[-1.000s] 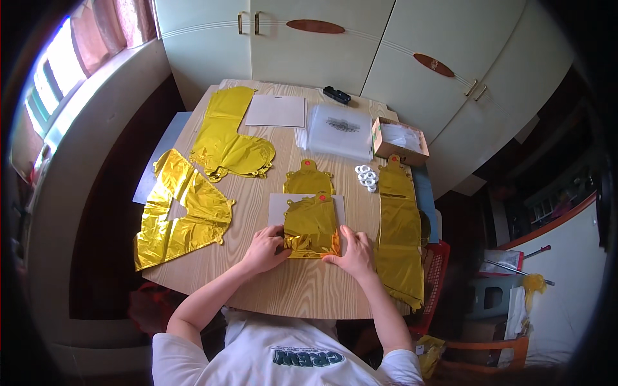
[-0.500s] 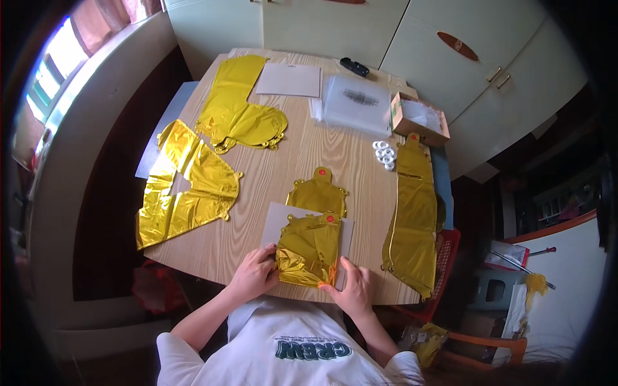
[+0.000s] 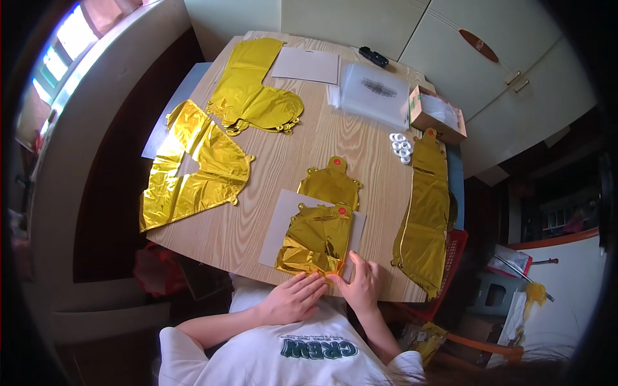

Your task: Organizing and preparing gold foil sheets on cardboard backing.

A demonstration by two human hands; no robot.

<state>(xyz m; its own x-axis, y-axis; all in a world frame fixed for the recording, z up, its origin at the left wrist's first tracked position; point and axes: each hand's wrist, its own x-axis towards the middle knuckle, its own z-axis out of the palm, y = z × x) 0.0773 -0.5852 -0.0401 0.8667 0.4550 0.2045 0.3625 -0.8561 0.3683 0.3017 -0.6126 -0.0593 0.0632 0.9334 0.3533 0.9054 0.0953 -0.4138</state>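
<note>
A folded gold foil balloon (image 3: 314,235) with a red dot on its tab lies on a light grey card (image 3: 273,231) at the table's near edge. My left hand (image 3: 295,300) rests on the foil's lower edge, fingers stretched out and side by side. At the lower right corner my right hand (image 3: 360,283) has its thumb on the foil and its index finger beside the card's edge, closed on that corner. Part of another gold foil piece (image 3: 335,177), also with a red dot, shows beyond the card; the rest is hidden beneath it.
Flat gold foil balloons lie at the far left (image 3: 248,83), at the left (image 3: 206,164) and along the right edge (image 3: 425,206). At the back are grey cards (image 3: 306,64), clear plastic bags (image 3: 373,96), a black object (image 3: 373,56), a cardboard box (image 3: 438,125) and several white rings (image 3: 402,148).
My left hand has left the card's left side and moved right, onto the foil's lower edge. My right hand stays at the lower right corner. The whole view has shifted slightly.
</note>
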